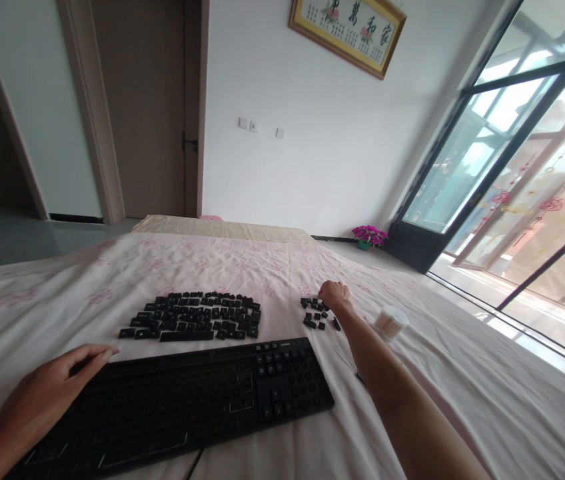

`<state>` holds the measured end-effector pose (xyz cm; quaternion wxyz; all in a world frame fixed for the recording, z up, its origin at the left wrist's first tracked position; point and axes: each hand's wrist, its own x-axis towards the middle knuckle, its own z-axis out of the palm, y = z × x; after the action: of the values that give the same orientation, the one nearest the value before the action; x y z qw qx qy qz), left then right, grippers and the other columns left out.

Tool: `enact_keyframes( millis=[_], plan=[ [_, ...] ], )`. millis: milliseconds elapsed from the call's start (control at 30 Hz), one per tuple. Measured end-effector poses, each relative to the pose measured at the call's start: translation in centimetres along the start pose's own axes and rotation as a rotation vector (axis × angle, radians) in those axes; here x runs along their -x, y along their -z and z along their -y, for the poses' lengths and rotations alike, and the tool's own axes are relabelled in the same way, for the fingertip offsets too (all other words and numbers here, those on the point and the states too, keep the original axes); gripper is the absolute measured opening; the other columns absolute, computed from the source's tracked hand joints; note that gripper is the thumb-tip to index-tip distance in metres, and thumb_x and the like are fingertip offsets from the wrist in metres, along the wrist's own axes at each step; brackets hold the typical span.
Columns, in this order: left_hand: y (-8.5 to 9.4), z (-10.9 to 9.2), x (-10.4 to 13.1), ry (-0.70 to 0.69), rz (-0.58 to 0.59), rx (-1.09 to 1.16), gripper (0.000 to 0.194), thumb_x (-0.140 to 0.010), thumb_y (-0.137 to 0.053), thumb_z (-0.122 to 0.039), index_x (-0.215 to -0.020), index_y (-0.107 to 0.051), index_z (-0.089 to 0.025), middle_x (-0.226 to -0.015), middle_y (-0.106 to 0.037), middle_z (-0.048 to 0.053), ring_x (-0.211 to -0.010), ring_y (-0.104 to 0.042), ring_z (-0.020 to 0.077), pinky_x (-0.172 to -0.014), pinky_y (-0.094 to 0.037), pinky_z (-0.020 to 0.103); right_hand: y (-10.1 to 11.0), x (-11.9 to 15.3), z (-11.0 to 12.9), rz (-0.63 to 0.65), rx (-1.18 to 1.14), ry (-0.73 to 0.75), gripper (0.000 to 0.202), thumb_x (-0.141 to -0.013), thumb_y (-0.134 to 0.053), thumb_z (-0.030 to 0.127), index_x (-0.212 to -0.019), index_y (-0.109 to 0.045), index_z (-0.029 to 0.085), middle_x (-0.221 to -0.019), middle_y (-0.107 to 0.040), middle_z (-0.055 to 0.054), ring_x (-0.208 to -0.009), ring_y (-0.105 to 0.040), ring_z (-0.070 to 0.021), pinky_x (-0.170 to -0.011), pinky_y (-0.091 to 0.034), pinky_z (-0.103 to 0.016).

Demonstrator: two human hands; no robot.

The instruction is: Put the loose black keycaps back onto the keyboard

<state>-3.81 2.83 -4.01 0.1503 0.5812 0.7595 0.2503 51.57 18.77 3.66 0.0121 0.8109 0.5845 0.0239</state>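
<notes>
A black keyboard [212, 387] lies on the cloth in front of me, with most of its main section bare of keycaps. Its middle cluster and part of the right side still show keys. My left hand [65, 377] is over the keyboard's left end, thumb and forefinger pinched together; anything between them is too small to make out. Beyond the keyboard, loose black keycaps [197, 313] lie in rows. To the right is a smaller, scattered group of keycaps [315, 313]. At its far edge rests my right hand [335, 292], fingers curled down and their tips hidden.
A clear round tub of cotton swabs [390, 323] stands right of my forearm. A thin tool with a dark end [357, 375] lies partly beneath that arm. The patterned cloth [232, 260] is wrinkled. A cable [194, 465] leaves the keyboard's near edge.
</notes>
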Motion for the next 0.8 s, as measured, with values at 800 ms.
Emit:
enact_keyframes(
  millis=[800],
  plan=[
    [1.1,-0.8,0.5,0.010,0.116,0.028,0.046,-0.082,-0.041,-0.063,-0.104,-0.066,-0.031,-0.108,-0.071,-0.004,-0.097,-0.065,0.0204,-0.080,-0.045,0.024,-1.2,12.6,-0.9,-0.077,-0.638,0.542,0.021,-0.071,-0.070,0.037,-0.088,-0.076,0.026,-0.087,-0.072,-0.002,-0.083,-0.063,-0.0199,-0.076,-0.045,-0.030]
  ],
)
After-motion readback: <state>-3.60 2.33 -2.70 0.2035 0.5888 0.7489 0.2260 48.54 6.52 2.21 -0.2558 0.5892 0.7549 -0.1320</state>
